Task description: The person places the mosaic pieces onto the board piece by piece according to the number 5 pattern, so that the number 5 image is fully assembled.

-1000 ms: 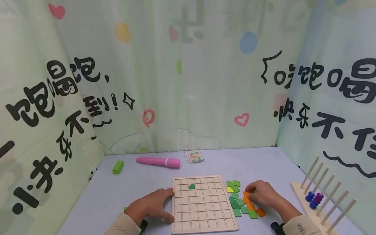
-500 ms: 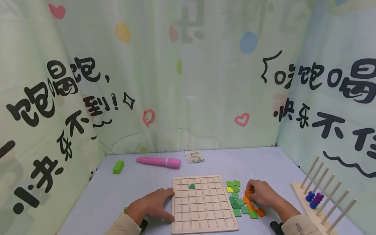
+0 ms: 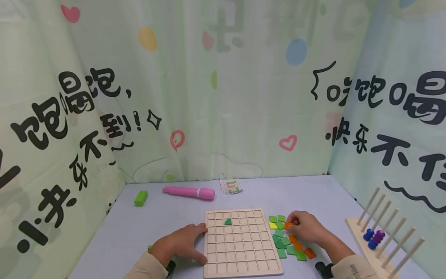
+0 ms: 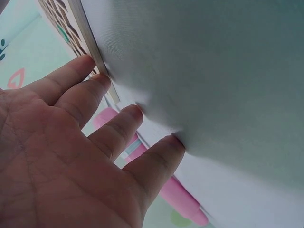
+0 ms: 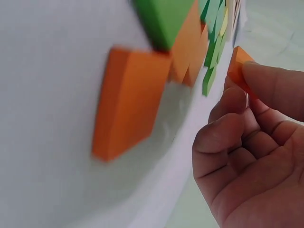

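My right hand (image 3: 306,228) pinches an orange tile (image 5: 237,67) between thumb and fingers, just above the loose pieces right of the board. In the right wrist view the tile stands clear of the table, and another orange tile (image 5: 130,102) lies nearer the camera. My left hand (image 3: 181,242) spreads along the left edge of the wooden grid board (image 3: 244,248), its fingertips at the rim and on the table in the left wrist view. One dark green quarter-round tile (image 3: 228,221) sits in a cell near the board's top.
Several green tiles (image 3: 281,254), a yellow one (image 3: 273,225) and orange ones (image 3: 297,246) lie beside the board. A pink marker (image 3: 189,192), a patterned card (image 3: 230,186) and a green block (image 3: 141,198) lie behind. At right stands a wooden peg rack (image 3: 379,248) with beads.
My right hand has lifted an orange tile from the group and shifted slightly left and away from me. The left hand stays at the board's edge.
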Motion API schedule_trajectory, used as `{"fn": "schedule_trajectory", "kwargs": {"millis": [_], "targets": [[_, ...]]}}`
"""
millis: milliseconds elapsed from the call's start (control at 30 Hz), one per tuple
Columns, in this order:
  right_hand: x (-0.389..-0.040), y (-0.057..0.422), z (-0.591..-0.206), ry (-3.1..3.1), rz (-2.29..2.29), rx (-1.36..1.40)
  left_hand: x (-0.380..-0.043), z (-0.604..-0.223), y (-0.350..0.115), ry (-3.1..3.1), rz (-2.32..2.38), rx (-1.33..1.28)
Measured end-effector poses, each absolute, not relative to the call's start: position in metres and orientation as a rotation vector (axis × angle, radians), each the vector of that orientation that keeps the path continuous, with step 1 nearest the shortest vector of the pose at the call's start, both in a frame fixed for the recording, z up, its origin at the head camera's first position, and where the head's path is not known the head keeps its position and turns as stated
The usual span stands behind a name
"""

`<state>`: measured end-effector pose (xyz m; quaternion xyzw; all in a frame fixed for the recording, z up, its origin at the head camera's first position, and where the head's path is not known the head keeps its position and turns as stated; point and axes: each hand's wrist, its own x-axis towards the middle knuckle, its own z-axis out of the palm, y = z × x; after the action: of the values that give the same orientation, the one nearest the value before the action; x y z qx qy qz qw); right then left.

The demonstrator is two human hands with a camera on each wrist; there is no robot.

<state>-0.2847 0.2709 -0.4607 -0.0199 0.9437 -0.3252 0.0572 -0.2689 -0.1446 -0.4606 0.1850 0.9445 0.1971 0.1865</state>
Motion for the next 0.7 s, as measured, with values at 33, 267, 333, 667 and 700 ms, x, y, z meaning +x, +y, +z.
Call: {"fn": "schedule_trajectory", "kwargs": {"millis": [33, 267, 333, 667, 700], "targets": [[-0.285, 0.268, -0.46, 2.853, -1.002, -0.061, -0.269, -0.461, -0.145, 2.659, 0.557, 0.524], [-0.285, 0.244, -0.457, 2.755, -1.163, -0.098, -0.267, -0.461, -0.147, 2.668, 0.561, 0.544], [-0.286, 0.237, -0.456, 2.72, -1.208, -0.128, -0.267, -0.461, -0.147, 2.667, 0.565, 0.543], [-0.29, 0.202, -0.451, 2.6, -1.27, -0.411, -0.266, -0.461, -0.146, 2.673, 0.562, 0.527], [-0.291, 0.198, -0.451, 2.598, -1.268, -0.424, -0.266, -0.461, -0.146, 2.673, 0.562, 0.528]]}}
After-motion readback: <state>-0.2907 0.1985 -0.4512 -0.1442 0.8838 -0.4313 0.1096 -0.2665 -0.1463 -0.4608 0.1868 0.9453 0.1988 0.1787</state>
